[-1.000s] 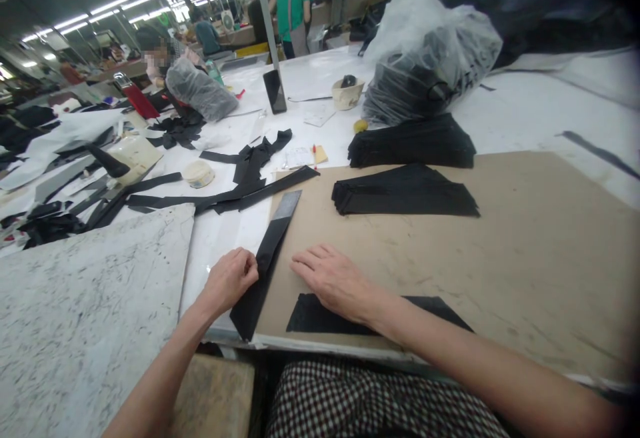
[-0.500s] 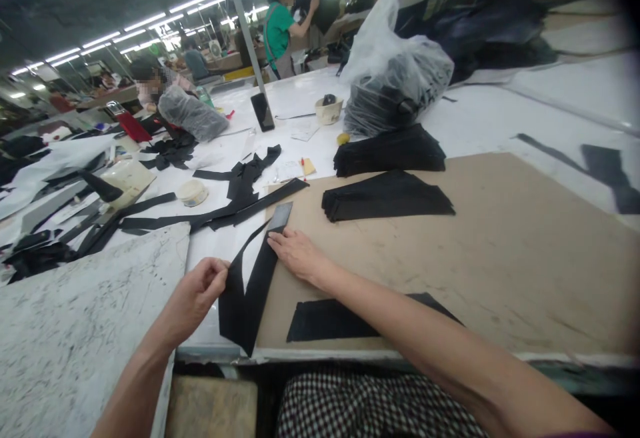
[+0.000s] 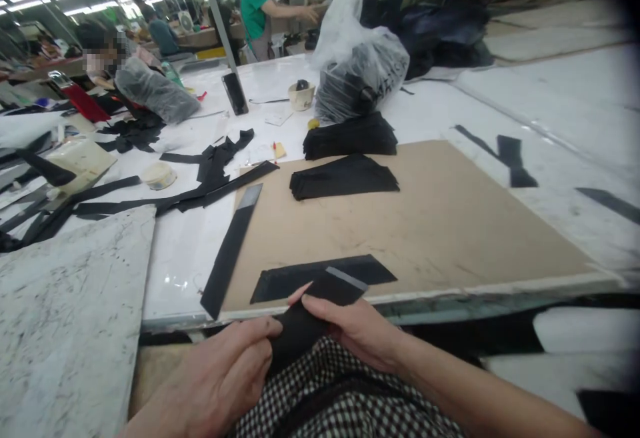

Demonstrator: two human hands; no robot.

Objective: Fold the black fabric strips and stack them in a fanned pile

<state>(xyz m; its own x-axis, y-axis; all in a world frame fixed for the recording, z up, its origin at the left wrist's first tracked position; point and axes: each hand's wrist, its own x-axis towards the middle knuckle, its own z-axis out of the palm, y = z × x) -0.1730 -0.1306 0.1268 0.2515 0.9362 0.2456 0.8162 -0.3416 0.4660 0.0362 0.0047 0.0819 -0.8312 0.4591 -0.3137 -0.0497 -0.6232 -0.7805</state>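
Note:
Close to my lap, both hands hold a black fabric piece point(image 3: 305, 333) that has a grey strip along its far end. My left hand point(image 3: 235, 358) pinches its left edge. The thumb of my right hand point(image 3: 350, 321) presses on top, with the fingers underneath. Just beyond lies a flat black piece point(image 3: 320, 277) on the brown board point(image 3: 450, 225). Along the board's left edge rests a long black strip point(image 3: 233, 251) with a grey end. Two stacks of black cut pieces, a nearer stack point(image 3: 345, 178) and a farther stack point(image 3: 350, 137), lie further back.
A clear plastic bag point(image 3: 363, 71) with dark contents stands behind the stacks. Black scraps point(image 3: 215, 161), a round tub point(image 3: 159, 175) and a phone point(image 3: 235, 94) are on the white table. A speckled white board point(image 3: 70, 318) is at left. Co-workers are in the background.
My hands have moved from the strip on the board's left edge toward my lap. They now hold a black fabric piece there. The strip stays on the table. The view has shifted.

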